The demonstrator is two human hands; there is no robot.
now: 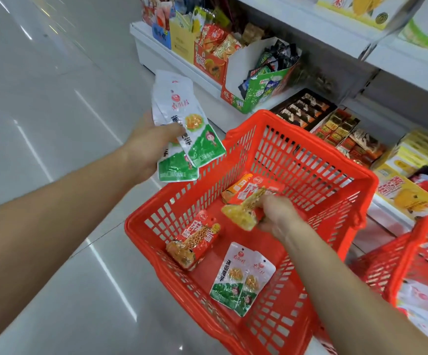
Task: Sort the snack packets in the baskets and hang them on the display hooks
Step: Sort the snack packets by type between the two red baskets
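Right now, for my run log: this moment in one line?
left hand: holds white-green packets | right hand: pinches red packet in basket | stage: sorting

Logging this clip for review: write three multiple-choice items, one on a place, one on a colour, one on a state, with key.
1. The right hand is: A inside the red basket; B left of it; C beyond it.
2. The snack packets in the left hand are: A red; B white and green; C black.
3. The right hand's grip: A flat open; B empty fist; C round a red and yellow packet.
Key: A, it reaches below the rim; B, their print shows; C, fingers curl round it.
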